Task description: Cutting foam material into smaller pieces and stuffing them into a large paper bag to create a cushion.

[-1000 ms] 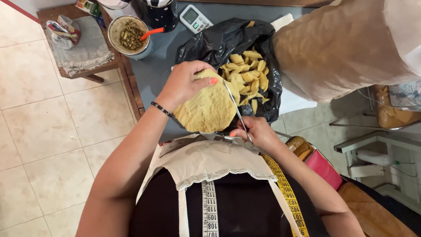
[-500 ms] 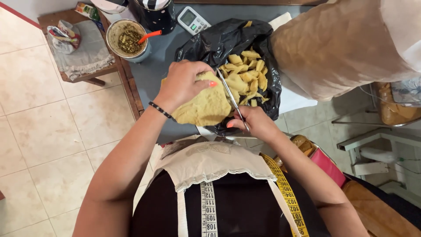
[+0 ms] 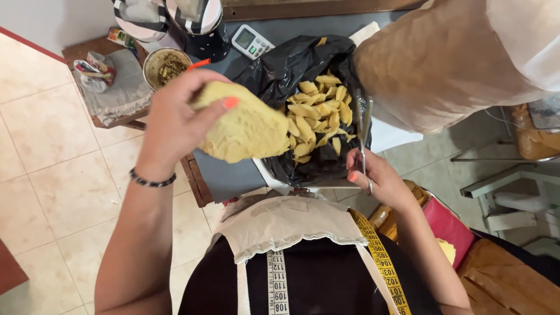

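My left hand (image 3: pixel 175 119) holds up a round, pale yellow piece of foam (image 3: pixel 245 128), lifted above the grey table's left side. My right hand (image 3: pixel 373 181) grips a pair of metal scissors (image 3: pixel 361 137) whose blades point away from me, over the right rim of a container lined with a black plastic bag (image 3: pixel 280 70). Several yellow foam strips (image 3: pixel 318 119) lie inside the bag. A bead bracelet sits on my left wrist.
A large tan fabric-covered shape (image 3: pixel 443 64) fills the upper right. On the grey table (image 3: pixel 224 178) stand a small white digital device (image 3: pixel 251 41), a cup with an orange spoon (image 3: pixel 166 64) and striped containers (image 3: pixel 169 14). A small wooden stool (image 3: pixel 111 93) stands left, tiled floor below.
My left hand has lifted the foam piece up and to the left, away from the scissors. My right hand has swung the scissors to the right side of the bag.
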